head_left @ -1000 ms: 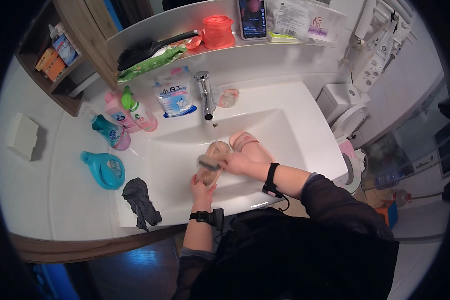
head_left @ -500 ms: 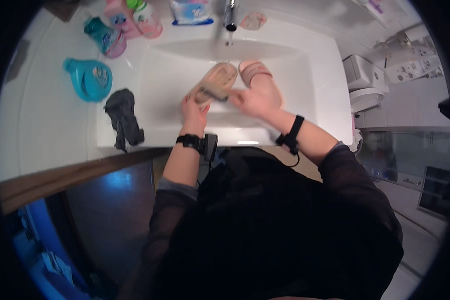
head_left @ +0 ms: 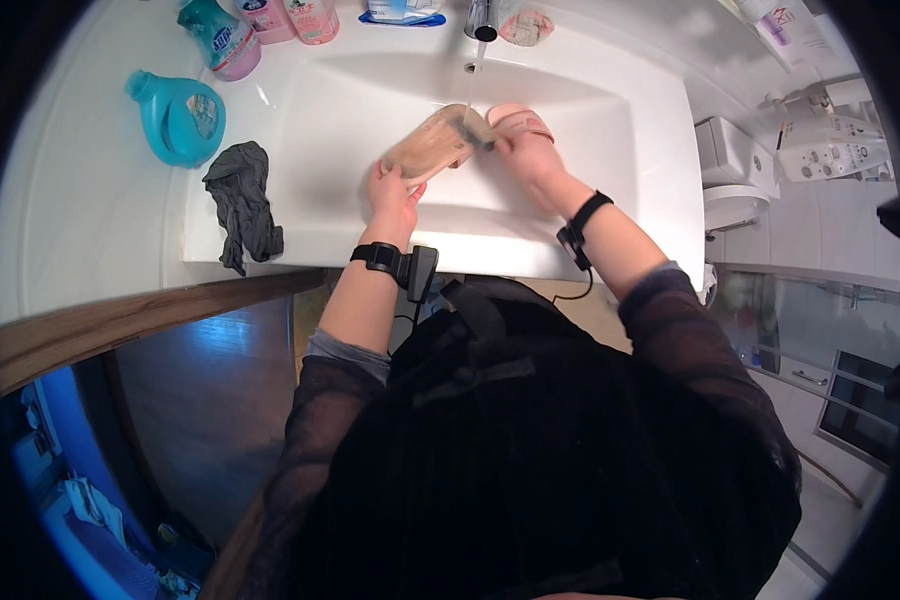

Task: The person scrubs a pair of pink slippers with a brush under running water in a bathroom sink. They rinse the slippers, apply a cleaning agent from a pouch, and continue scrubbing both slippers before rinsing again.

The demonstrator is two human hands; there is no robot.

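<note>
My left hand (head_left: 394,198) grips one end of a beige-pink slipper (head_left: 425,148) over the sink basin. Its broad flat face, apparently the sole, is turned up, and part of the strap shows beneath its right edge. My right hand (head_left: 526,160) is closed on a small scrubbing brush (head_left: 477,133), whose head lies against the slipper's far end. A thin stream of water from the faucet (head_left: 482,22) falls onto that end. Just behind my right hand, a second pink slipper (head_left: 519,120) lies in the basin, partly hidden by the hand and wrist.
The white sink (head_left: 320,225) surrounds both hands. On the left counter lie a crumpled dark grey cloth (head_left: 242,200) and a turquoise detergent bottle (head_left: 178,118). Along the back stand a teal-and-pink bottle (head_left: 222,42), pink bottles (head_left: 313,18) and a blue-white packet (head_left: 402,12). A toilet (head_left: 735,205) is at right.
The slipper in my left hand has turned over, from its strap side to its flat face. My right hand and the brush have moved slightly right and farther away, to the slipper's far end.
</note>
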